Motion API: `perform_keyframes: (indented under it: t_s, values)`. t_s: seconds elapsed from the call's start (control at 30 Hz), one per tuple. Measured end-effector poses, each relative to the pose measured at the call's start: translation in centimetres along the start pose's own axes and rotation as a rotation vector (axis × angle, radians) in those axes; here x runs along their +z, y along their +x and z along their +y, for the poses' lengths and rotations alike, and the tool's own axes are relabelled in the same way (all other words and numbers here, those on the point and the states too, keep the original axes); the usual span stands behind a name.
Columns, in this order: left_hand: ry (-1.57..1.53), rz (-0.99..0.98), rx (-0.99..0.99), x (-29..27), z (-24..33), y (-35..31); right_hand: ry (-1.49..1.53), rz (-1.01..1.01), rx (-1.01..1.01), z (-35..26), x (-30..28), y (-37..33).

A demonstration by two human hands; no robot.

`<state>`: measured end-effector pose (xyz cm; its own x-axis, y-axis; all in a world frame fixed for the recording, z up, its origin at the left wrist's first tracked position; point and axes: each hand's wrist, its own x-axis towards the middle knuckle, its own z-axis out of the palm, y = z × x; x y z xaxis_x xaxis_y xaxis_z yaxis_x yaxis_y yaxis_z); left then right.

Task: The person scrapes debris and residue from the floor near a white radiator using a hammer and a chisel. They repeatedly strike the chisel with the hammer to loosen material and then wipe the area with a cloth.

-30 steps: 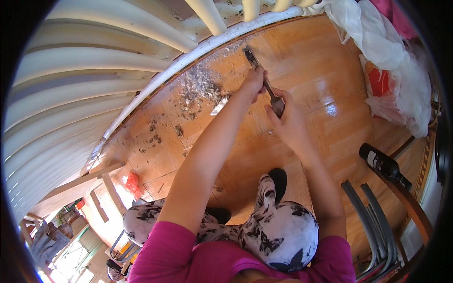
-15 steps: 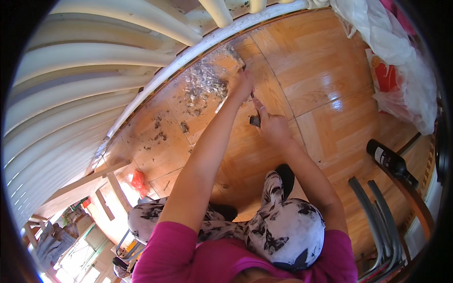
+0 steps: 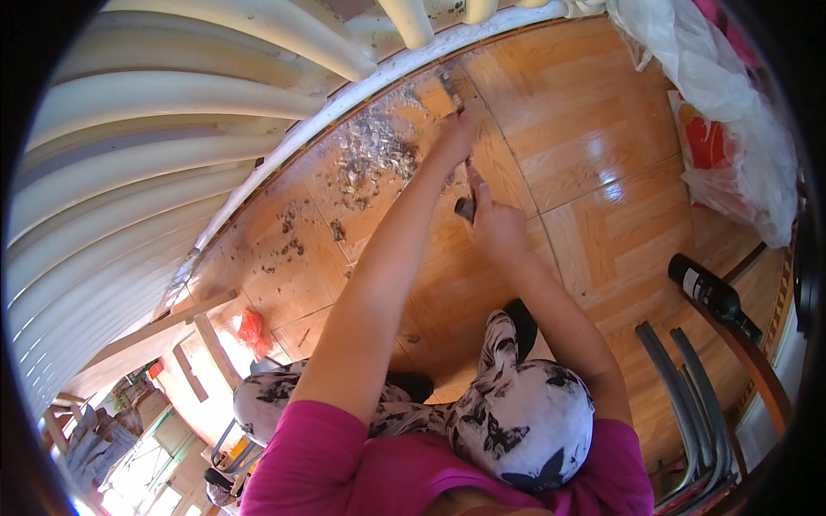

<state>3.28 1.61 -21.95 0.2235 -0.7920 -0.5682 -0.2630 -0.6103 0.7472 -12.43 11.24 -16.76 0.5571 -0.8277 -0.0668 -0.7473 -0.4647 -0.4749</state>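
Both my hands are closed on one slim-handled tool with a narrow, dark, dirt-covered head [image 3: 450,89]; its exact kind is hard to make out. My left hand [image 3: 456,138] grips it close to the head, next to the floor. Farther back, my right hand [image 3: 499,230] is wrapped round the rear of the handle, whose thick dark end [image 3: 465,208] sticks out on the left. Just left of the tool head lies a grey-white heap of crumbled debris [image 3: 374,148] on the wood-patterned tile floor [image 3: 568,142]. Smaller dark crumbs [image 3: 292,245] are scattered nearer to me.
A cream ribbed radiator or slatted panel [image 3: 181,95] runs along the left and far side, with a white ledge [image 3: 404,62] below it. To the right are clear plastic bags [image 3: 740,129], a dark bottle [image 3: 710,288] and grey metal tubes [image 3: 680,400]. A red bag [image 3: 249,334] lies at left.
My left hand has shifted slightly right and away from the debris, with the tool head swinging clear of my fingers. The right hand has stayed nearly in place.
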Motion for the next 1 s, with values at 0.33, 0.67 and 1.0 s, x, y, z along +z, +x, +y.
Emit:
perform_keyframes:
  t_s: [0.33,0.67,1.0]
  values:
    - [0.092,0.081,0.061,1.0,1.2,-0.8,0.229,0.103,0.171,-0.5,-0.2,0.2]
    - [-0.473,-0.046,-0.128,0.1,4.4,-0.8,0.663,0.064,0.295,-2.7,-9.9,4.4]
    - [-0.484,-0.065,-0.250,0.3,5.5,-0.2,0.655,-0.045,0.311,-1.4,-11.9,5.8]
